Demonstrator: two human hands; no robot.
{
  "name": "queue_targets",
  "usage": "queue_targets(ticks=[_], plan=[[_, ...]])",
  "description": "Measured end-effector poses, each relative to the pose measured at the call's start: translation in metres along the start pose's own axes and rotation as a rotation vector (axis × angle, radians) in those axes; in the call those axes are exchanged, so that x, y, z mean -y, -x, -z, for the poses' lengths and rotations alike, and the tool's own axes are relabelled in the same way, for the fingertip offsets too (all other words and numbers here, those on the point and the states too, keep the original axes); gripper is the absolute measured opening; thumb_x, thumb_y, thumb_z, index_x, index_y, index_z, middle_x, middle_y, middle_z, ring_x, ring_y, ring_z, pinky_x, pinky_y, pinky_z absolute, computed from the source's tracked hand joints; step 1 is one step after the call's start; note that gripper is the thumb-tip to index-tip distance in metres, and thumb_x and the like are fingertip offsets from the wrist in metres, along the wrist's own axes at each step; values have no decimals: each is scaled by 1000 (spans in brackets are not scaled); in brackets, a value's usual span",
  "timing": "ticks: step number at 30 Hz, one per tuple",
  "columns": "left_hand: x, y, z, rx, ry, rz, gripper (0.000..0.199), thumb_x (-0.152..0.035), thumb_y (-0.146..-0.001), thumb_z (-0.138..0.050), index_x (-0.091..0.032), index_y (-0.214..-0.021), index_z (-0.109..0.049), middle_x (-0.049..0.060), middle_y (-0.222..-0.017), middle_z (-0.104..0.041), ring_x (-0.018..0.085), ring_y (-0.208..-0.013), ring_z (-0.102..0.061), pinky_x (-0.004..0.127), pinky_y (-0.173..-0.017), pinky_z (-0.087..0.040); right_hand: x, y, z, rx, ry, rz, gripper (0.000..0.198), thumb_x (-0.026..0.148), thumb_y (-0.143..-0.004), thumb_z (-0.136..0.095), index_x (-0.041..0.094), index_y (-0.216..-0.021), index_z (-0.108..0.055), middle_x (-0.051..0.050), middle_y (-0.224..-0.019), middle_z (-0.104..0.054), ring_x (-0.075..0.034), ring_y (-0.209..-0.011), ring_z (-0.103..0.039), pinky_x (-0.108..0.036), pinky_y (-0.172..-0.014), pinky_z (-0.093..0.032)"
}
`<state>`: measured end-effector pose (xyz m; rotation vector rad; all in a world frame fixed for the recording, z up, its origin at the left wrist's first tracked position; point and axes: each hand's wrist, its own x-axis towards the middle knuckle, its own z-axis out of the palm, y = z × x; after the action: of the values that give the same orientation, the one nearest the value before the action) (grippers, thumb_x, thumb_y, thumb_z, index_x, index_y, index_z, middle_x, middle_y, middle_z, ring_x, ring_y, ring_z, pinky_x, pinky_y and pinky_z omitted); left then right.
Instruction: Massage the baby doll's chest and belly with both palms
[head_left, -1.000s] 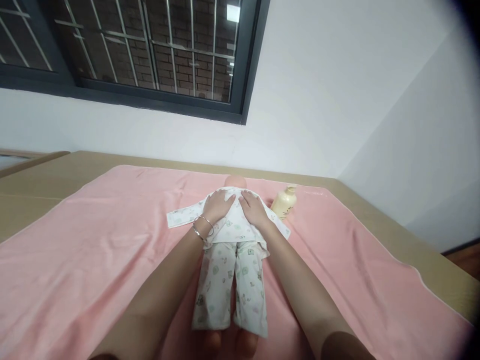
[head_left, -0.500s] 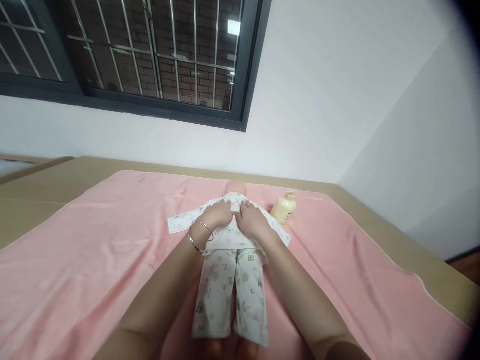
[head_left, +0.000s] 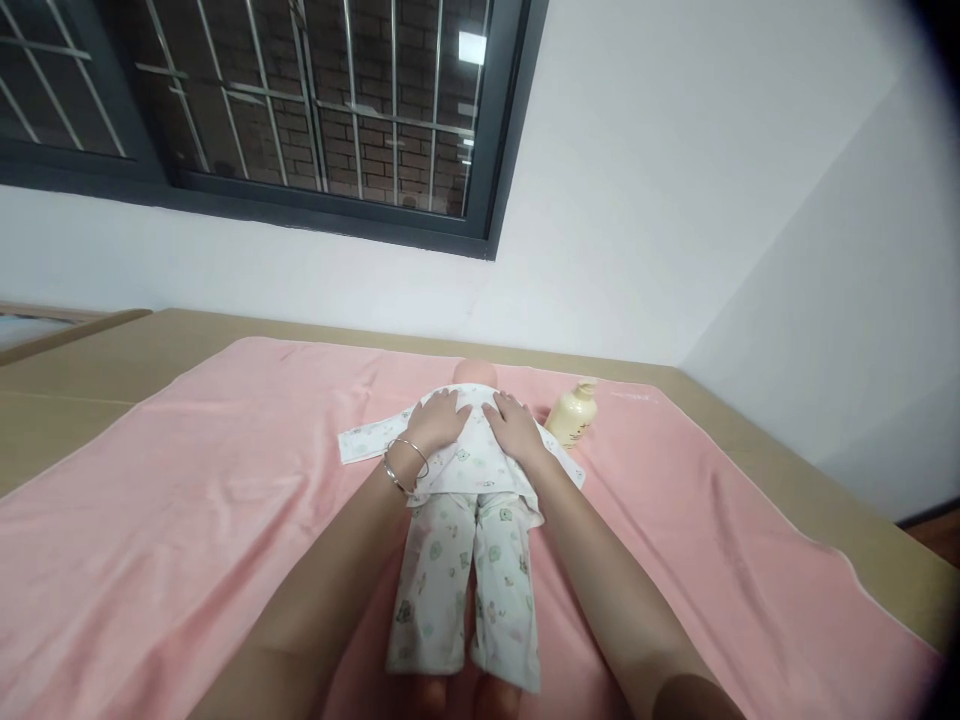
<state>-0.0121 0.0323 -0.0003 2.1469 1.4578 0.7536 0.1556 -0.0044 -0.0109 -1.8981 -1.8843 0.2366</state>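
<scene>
A baby doll (head_left: 475, 373) lies on a pink blanket (head_left: 247, 480), its head away from me and its feet toward me. It wears a white printed top (head_left: 472, 455) and matching trousers (head_left: 431, 590). My left hand (head_left: 439, 420) rests flat on the left side of the top's upper part, fingers spread; bracelets circle that wrist. On the right side of the top lies my right hand (head_left: 515, 428), also flat and open. A strip of cloth shows between the two hands. The doll's face is not visible.
Just right of the doll, a pale yellow pump bottle (head_left: 572, 412) stands on the blanket. The blanket covers a wooden surface (head_left: 82, 375) against a white wall (head_left: 615, 200). A dark-framed barred window (head_left: 322, 110) is above.
My hands have moved apart from the middle of the top toward its two sides, and the fingers now lie flatter. The doll and bottle have kept their places.
</scene>
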Motion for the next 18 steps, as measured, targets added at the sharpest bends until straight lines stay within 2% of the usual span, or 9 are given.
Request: queue_targets(ticks=[3, 4, 6, 9, 11, 12, 15, 18], plan=[[-1, 5, 3, 124, -188, 56, 62, -52, -89, -50, -17, -140, -47, 19, -157, -33, 37, -145, -30, 54, -115, -22, 7, 7, 5, 53, 70, -44, 59, 44, -102, -23, 9, -148, -38, -18, -157, -33, -30, -147, -25, -48, -117, -18], [-3, 8, 5, 154, -215, 65, 65, -53, -87, -53, -18, -141, -48, 20, -157, -32, 40, -144, -30, 57, -113, -22, 13, 12, 9, 76, 99, -43, 59, 42, -102, -24, 7, -148, -37, -20, -156, -33, -31, -146, -27, -49, -116, -20], [-8, 14, 11, 209, -225, 35, 63, -52, -81, -60, -20, -135, -54, 20, -153, -41, 43, -139, -38, 58, -110, -27, 28, 25, 19, 131, 150, 1, 56, 37, -101, -28, 7, -147, -37, -22, -154, -35, -34, -143, -32, -49, -114, -24], [-18, 20, 17, 275, -146, -88, 33, -39, -79, -65, -21, -105, -70, 18, -122, -68, 39, -115, -61, 48, -100, -41, 44, 38, 28, 191, 169, 141, 49, 29, -97, -36, 12, -141, -48, -20, -147, -46, -34, -137, -42, -48, -111, -29], [-23, 19, 18, 276, -86, -140, 16, -34, -81, -61, -22, -86, -70, 14, -99, -74, 33, -95, -68, 42, -92, -46, 45, 37, 28, 179, 129, 197, 46, 26, -97, -35, 15, -139, -51, -18, -145, -49, -32, -137, -42, -46, -111, -30], [-24, 18, 17, 244, -76, -155, 16, -33, -84, -58, -22, -83, -69, 13, -95, -74, 31, -92, -68, 41, -91, -46, 41, 33, 25, 158, 99, 200, 47, 26, -97, -33, 15, -140, -50, -16, -148, -47, -31, -139, -40, -45, -112, -29], [-20, 12, 10, 86, -127, -174, 27, -39, -92, -48, -20, -96, -68, 15, -114, -70, 32, -111, -62, 43, -101, -40, 19, 16, 11, 61, 11, 115, 51, 32, -101, -27, 14, -147, -41, -13, -157, -34, -25, -147, -27, -44, -118, -20], [-13, 6, 2, 38, -213, -135, 43, -43, -98, -34, -17, -120, -61, 18, -136, -58, 32, -130, -50, 45, -109, -32, -3, 1, 2, 28, -45, -14, 61, 48, -103, -23, 12, -150, -36, -14, -159, -30, -25, -149, -22, -48, -120, -11]])
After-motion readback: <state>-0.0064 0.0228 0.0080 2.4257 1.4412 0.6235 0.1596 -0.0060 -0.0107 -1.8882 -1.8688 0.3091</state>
